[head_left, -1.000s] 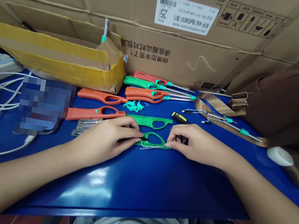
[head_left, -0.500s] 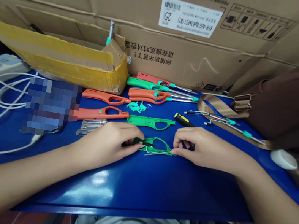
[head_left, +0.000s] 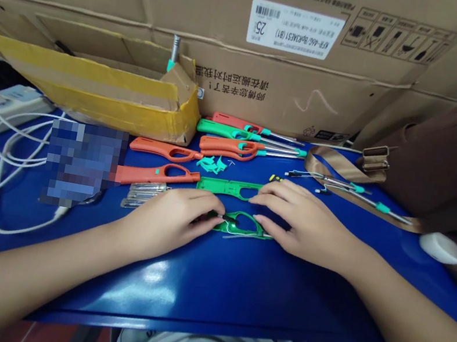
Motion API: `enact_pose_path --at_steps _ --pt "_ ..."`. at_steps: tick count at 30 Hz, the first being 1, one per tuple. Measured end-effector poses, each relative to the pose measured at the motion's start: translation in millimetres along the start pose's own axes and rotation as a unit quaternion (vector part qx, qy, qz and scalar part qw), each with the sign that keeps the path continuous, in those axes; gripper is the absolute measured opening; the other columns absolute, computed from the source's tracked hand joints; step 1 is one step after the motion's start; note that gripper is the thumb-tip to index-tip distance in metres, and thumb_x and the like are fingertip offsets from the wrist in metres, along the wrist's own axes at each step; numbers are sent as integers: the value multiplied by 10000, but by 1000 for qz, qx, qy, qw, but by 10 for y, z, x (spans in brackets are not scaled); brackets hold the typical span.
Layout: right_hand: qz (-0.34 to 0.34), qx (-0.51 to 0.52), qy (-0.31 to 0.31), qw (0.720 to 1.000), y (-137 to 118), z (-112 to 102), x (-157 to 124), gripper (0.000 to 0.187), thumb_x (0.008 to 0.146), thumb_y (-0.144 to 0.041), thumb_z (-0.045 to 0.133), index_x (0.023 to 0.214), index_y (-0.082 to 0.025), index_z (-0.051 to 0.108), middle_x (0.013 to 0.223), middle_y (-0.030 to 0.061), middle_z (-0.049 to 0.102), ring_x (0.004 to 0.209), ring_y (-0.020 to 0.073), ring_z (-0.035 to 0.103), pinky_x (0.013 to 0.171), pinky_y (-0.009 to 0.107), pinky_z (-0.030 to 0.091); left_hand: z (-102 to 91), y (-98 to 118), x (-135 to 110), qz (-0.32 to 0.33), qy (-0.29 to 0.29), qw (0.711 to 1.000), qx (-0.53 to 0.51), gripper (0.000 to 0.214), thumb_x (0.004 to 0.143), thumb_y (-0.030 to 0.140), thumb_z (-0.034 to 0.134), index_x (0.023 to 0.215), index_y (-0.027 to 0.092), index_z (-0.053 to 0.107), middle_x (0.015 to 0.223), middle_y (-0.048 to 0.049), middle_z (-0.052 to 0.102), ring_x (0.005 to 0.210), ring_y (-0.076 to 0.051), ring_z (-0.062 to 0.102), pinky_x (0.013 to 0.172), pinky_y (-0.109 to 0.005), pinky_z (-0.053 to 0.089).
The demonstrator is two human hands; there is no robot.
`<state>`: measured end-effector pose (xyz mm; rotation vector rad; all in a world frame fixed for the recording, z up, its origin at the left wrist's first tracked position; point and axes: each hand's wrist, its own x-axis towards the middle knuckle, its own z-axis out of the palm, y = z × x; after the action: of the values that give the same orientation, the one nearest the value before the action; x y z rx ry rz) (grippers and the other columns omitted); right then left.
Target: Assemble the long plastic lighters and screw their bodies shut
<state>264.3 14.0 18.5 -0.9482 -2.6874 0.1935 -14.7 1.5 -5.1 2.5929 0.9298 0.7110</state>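
Observation:
A green lighter shell half lies on the blue table between my hands. My left hand pinches its left end, fingers closed. My right hand lies over its right end with fingers stretched out; the fingertips reach the second green shell half just behind it. A thin white wire pokes out under the near shell. A black and yellow screwdriver is mostly hidden behind my right hand.
Orange shell halves and assembled lighters lie farther back. A yellow-taped carton stands at left, big cardboard boxes behind, a brown bag at right. White cables, a power strip and a blurred patch are on the left.
My right hand has opened from a pinch and slid left and back, its fingers now reaching the far green shell. The left hand keeps its pinch. The view shifted slightly.

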Motion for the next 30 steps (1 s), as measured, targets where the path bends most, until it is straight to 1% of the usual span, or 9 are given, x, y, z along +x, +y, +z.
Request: enact_pose_path --at_steps 2,5,9,12,14,17,22,25,30 --pt "1 -16 5 1000 41 29 17 260 1041 -306 532 1245 -206 656 1233 121 662 1150 279 595 1021 469 466 8 5 7 -5 -1 1000 -7 83 1006 209 623 1041 184 694 962 -21 745 853 -153 712 778 -257 551" --pt "7 -9 -3 1000 81 65 34 266 1038 -307 541 1253 -209 662 1248 126 647 1161 283 578 1004 481 464 31 5 14 -8 2 999 -33 111 1010 209 613 1029 182 718 995 -36 751 910 -168 716 828 -277 564" --pt "16 6 -14 1000 79 118 50 258 1032 -321 552 1249 -232 662 1248 122 647 1156 294 573 979 493 464 63 -5 12 -14 9 998 -59 144 1007 203 610 1024 188 753 1012 -53 755 929 -179 717 837 -287 577" --pt "20 15 13 1000 57 169 84 248 1027 -298 550 1243 -233 652 1244 120 649 1148 288 579 993 495 462 85 -10 13 -26 18 997 -68 147 998 204 621 1014 187 767 994 -57 757 914 -185 716 830 -294 582" --pt "39 17 42 998 46 201 135 232 1019 -267 545 1219 -220 652 1233 120 651 1130 279 584 995 488 471 98 -10 18 -31 22 997 -74 139 988 199 635 1005 182 772 981 -57 758 907 -189 717 830 -299 585" --pt "70 7 49 996 59 226 271 238 1004 -239 541 1211 -197 650 1211 122 655 1115 282 593 989 489 486 107 -8 23 -35 23 996 -77 135 976 190 649 983 174 783 963 -59 759 887 -187 718 813 -296 585" --pt "72 -19 28 997 158 227 632 332 975 -182 548 1297 -162 625 1239 148 629 1182 290 586 1039 479 479 82 12 9 -30 16 997 -71 172 975 175 631 989 185 803 950 -55 764 857 -174 727 802 -281 583" --pt "77 -26 26 996 188 239 833 302 959 -146 545 1237 -149 661 1198 151 634 1122 275 610 988 441 501 73 27 7 -31 18 997 -70 174 966 169 635 977 190 807 945 -51 772 842 -169 736 776 -269 584" --pt "81 -37 18 996 123 279 997 222 957 -206 590 1149 -155 689 1171 137 656 1065 264 628 898 386 505 92 21 21 -43 43 995 -74 158 944 149 648 986 173 798 952 -55 789 815 -168 731 719 -258 581"
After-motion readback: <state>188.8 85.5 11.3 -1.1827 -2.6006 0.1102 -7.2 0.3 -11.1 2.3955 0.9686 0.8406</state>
